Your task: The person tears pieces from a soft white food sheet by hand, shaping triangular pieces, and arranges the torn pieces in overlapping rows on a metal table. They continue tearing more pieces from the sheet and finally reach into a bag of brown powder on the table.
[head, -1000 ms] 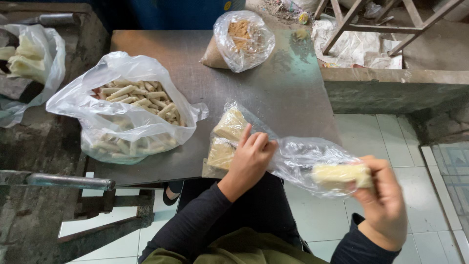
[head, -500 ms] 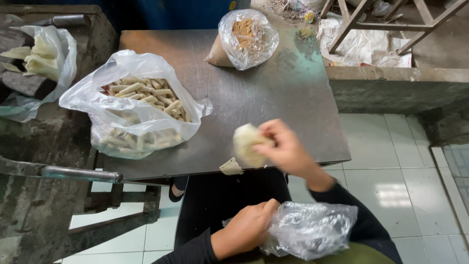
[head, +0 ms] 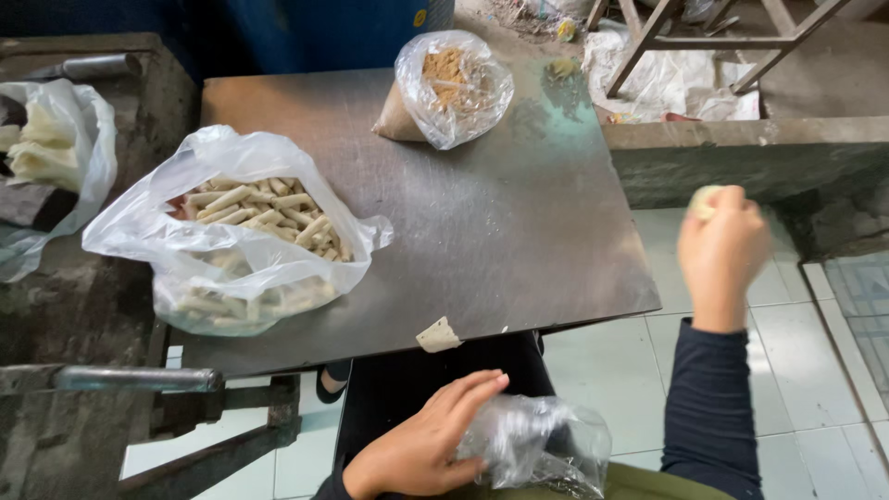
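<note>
Setting: dark metal table on a pale tiled floor, rough concrete block at the left, concrete ledge and a metal frame at the upper right.
Far left: clear bag on the concrete, holding pale folded sheets.
Table, left: big open plastic bag, heaped with thin pale rolled sticks, mouth gaping upward.
Table, far edge: smaller clear bag, knotted-looking, with brown crumbly filling, leaning on a tan packet.
Table, near edge: small pale scrap, lying alone at the rim.
Crumpled bag: clear, wrinkled plastic bag in the lap, below the table edge, looking slack; contents not clear.
Left hand: left hand low in the lap, palm over the crumpled bag, fingers stretched flat and close together, touching the plastic; whether clasping it, cannot tell.
Pale lump: small pale yellowish lump, only a bit showing above the knuckles, raised off to the right of the table over the floor.
Right hand: right hand lifted, back toward the camera, fingers curled tight around the pale lump, dark sleeve running down from the wrist.
</note>
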`<state>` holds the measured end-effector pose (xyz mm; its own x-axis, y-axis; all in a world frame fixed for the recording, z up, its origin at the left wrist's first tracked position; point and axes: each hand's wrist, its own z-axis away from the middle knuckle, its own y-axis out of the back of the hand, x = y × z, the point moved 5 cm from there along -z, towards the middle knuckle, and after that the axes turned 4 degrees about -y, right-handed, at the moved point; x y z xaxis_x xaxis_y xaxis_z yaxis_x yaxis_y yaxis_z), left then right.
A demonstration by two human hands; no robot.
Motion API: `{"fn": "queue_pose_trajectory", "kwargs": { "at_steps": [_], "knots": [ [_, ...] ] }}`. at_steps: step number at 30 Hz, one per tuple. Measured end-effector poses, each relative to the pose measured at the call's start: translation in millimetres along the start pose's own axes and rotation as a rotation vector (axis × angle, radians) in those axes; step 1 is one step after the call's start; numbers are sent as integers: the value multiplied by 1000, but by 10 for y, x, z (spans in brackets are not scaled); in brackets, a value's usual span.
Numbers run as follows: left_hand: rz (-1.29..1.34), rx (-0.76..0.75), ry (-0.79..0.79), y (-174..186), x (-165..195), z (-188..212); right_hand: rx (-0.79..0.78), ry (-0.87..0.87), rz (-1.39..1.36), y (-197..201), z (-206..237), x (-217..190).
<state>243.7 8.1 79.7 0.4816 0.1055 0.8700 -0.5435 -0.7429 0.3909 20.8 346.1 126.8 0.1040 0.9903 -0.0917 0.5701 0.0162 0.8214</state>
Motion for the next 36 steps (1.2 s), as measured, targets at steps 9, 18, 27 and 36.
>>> {"fn": "queue_pose_trajectory", "kwargs": {
  "at_steps": [9, 18, 27, 36],
  "knots": [
    [-671, -227, 84, -525, -773, -427, -1075, 744, -1001, -481, 1056, -2503],
    [-477, 328, 254, 103, -961, 345, 49, 103, -194, -692, -608, -613],
    [-588, 323, 308, 574, -780, 150, -897, 510, -1025, -846, 327, -2598],
    [-785, 400, 280, 1002, -617, 7, -91, 91, -297, -1399, -969, -646]
  ]
}}
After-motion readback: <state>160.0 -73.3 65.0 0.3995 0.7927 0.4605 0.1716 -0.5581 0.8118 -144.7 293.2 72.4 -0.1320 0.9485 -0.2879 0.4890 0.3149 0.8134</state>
